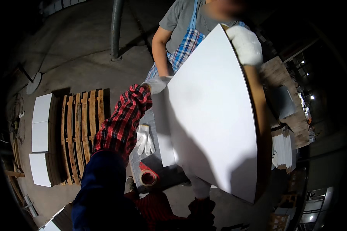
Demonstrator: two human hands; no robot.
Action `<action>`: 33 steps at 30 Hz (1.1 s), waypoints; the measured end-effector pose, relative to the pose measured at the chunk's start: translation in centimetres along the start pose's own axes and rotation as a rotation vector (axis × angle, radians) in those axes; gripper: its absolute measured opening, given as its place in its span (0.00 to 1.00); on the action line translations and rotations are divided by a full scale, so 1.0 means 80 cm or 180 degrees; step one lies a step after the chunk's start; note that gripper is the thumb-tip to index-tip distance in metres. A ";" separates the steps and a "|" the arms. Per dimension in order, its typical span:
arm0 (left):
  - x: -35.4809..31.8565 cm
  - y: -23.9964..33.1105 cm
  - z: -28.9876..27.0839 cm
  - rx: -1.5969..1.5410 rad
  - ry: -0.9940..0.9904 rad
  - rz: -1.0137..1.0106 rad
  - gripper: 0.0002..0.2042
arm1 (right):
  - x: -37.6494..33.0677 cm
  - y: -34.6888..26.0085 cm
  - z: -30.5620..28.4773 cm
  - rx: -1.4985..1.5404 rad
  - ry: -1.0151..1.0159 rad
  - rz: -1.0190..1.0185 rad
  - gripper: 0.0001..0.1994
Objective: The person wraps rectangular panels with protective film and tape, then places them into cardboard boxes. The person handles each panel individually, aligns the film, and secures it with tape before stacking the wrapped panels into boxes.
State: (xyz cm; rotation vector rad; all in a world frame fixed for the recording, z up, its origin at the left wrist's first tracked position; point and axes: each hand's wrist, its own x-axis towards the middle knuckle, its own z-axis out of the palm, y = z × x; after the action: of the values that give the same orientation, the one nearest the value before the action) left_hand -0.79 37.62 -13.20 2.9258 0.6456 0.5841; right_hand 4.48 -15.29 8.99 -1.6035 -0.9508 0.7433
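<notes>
A: Where's the large white flat panel (214, 111)?
B: Tilted up in the middle. My gloved left hand (156, 85) grips its far-left edge.
A: Right hand?
B: Hidden under the near edge; can't tell its fingers.

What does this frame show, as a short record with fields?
Board: large white board, tilted, held up
Left hand: hidden; plaid sleeve ends at a white glove on the board's left edge, owner unclear
Right hand: dark, below the board's lower edge; grip unclear
Co-worker: gloved hand on top corner
Nearby: tape roll, loose glove, pallet
</notes>
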 end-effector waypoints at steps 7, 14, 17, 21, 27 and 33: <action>0.010 0.225 -0.219 -0.2284 0.2772 -0.2160 0.25 | 0.005 0.012 -0.018 -0.0505 0.0389 0.0141 0.23; 0.025 0.327 -0.468 -0.0374 0.3367 0.2072 0.18 | 0.011 0.014 -0.023 -0.2163 -0.0477 0.1049 0.35; 0.044 0.329 -0.440 -0.0105 0.2695 0.2259 0.18 | -0.007 0.012 -0.027 -0.1406 0.0277 0.0148 0.38; 0.053 0.324 -0.404 0.0007 0.2112 0.2119 0.19 | 0.012 -0.075 -0.008 0.0134 0.1360 -0.1294 0.49; 0.055 0.311 -0.376 -0.0407 0.2237 0.2585 0.15 | 0.053 -0.110 0.010 -0.1483 0.2075 -0.1983 0.53; 0.069 0.342 -0.359 -0.0688 0.2889 0.2527 0.09 | 0.055 -0.108 -0.005 -0.1266 0.2014 -0.1712 0.50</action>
State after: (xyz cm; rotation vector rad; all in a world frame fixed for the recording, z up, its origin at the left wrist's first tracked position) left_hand 3.35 15.26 19.74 2.4824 -0.5893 1.9262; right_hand 5.22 -10.74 17.51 -1.6496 -1.0127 -0.3356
